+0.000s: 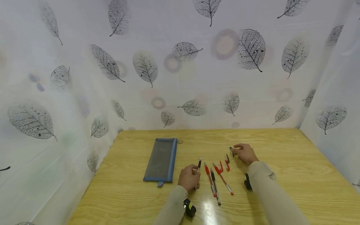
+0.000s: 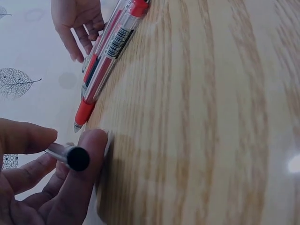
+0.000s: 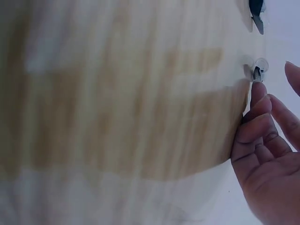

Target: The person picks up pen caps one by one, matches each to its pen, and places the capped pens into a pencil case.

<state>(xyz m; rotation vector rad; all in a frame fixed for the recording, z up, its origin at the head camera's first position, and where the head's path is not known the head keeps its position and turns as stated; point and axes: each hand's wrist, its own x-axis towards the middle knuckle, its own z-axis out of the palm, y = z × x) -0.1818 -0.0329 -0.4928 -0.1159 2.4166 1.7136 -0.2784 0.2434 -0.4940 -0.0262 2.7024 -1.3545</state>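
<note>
My left hand [image 1: 189, 178] pinches a black gel pen [image 1: 199, 164] with its tip pointing away; its dark round end shows close up in the left wrist view. To the right of that hand lie an uncapped red pen [image 1: 208, 175], a black pen [image 1: 214, 182] and another red pen [image 1: 223, 179]. Over at the right, my right hand [image 1: 245, 153] has its fingertips right at a black pen cap [image 1: 231, 152]. In the right wrist view the thumb stands apart from the loosely bent fingers, and the clear-ended cap [image 3: 259, 70] lies just beyond them.
Two red caps [image 1: 227, 165] and another black cap [image 1: 227, 158] lie between the pens and my right hand. A blue-edged mesh zip pouch [image 1: 160, 159] lies on the left, with a small ring [image 1: 180, 141] by its top corner. Leaf-print curtain surrounds the wooden table [image 1: 126, 200].
</note>
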